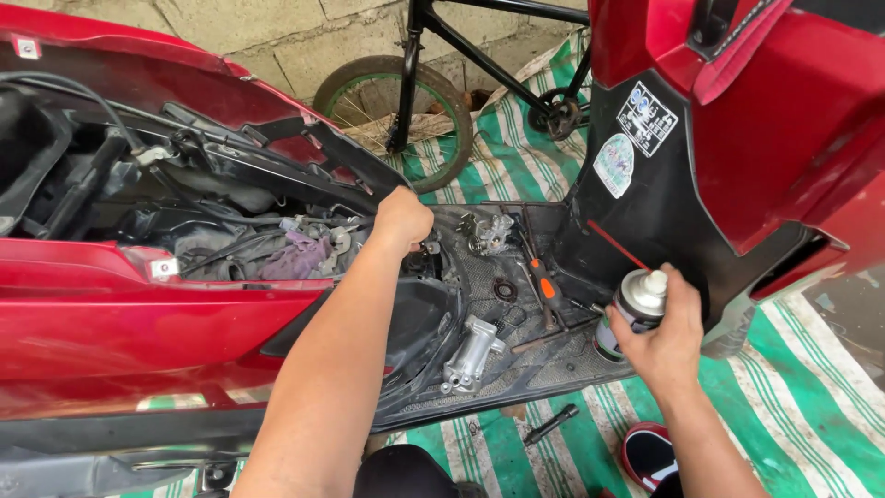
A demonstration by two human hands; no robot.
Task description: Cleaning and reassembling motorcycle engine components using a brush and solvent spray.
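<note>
Right hand (666,337) grips the spray can (631,314) over the footboard (516,364).

footboard (553,364) crowded with metal parts (472,350), screwdriver (539,277), engine bay packed with cables (221,217)

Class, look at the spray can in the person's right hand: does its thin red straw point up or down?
Up. The grey metal spray can stands nearly upright in the right hand; its thin red straw slants up-left.
</note>
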